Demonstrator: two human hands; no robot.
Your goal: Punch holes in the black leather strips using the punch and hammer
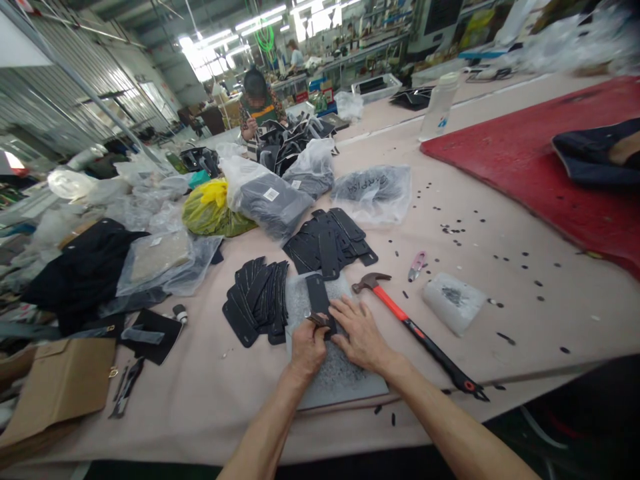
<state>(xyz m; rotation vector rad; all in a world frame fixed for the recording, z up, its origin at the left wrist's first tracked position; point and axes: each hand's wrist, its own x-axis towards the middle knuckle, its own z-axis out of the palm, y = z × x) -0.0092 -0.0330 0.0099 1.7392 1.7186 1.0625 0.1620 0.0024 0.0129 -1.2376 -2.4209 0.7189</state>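
My left hand [309, 347] is closed around a short, dark metal punch [318, 319] above a black strap-like piece [317, 291]. That piece lies on a grey, speckled board [340, 375]. My right hand [361, 335] rests with spread fingers on the board, its fingertips at the piece's right edge. Just right of the board lies a claw hammer [395, 303] with a red and black handle. Similar black pieces form a fanned stack [255, 300] on the left and another pile [330, 240] behind the board. The punch's lower end is hidden by my fingers.
A whitish block [454, 301] and a pink-handled cutter [417, 266] lie to the right, among scattered black bits. Bagged parts [273, 197] and a yellow bag [213, 210] stand behind. A cardboard box [70, 380] is on the left. Another person [260, 103] sits across the table.
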